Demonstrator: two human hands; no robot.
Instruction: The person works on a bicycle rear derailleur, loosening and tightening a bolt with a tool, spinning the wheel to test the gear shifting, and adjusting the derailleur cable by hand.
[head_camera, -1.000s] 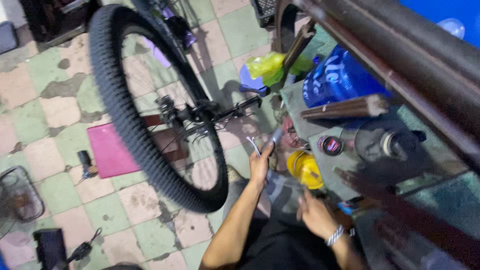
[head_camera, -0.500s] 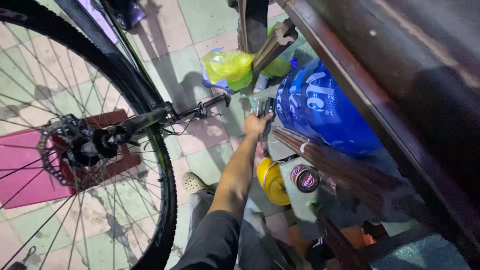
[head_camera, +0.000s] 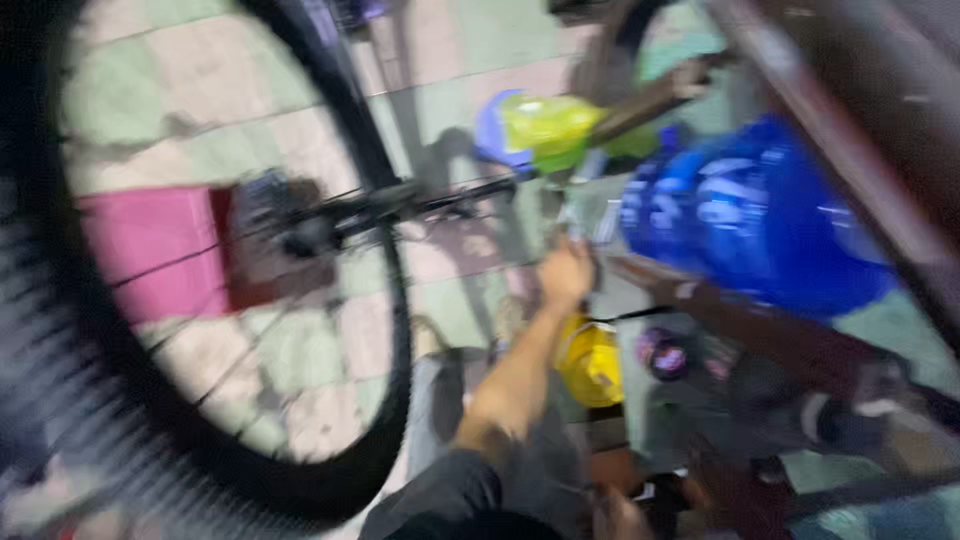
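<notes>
Head view blurred, left hand reaching by blue bag, finger grip cannot be told, yellow tub below, wheel beside

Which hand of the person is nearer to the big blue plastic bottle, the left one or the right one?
Left. The left hand reaches forward, just left of the big blue plastic bottle. The right hand stays low at the bottom edge, far below it, and is blurred.
</notes>
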